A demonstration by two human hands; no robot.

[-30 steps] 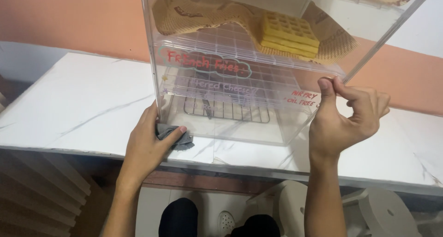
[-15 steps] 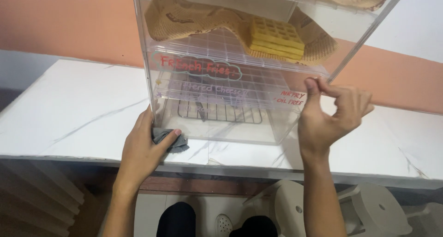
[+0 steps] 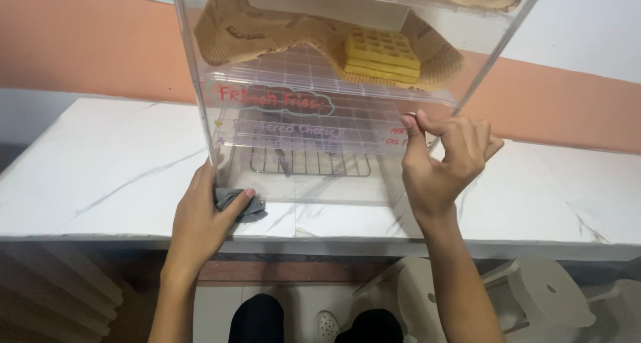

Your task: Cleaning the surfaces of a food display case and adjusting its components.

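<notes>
Head view: my left hand [image 3: 200, 216] pinched a crumpled grey cloth [image 3: 240, 205] against the clear acrylic display case [image 3: 300, 176]'s lower left corner; my right hand [image 3: 441, 166], fingers curled, gripped its right edge. Wiping seemed unfinished.

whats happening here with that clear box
A person stands at a white marble counter with a clear plastic display case on it. The left hand presses a grey cloth against the case's lower front corner. The right hand steadies its right edge. Waffles sit on brown paper inside.
</notes>
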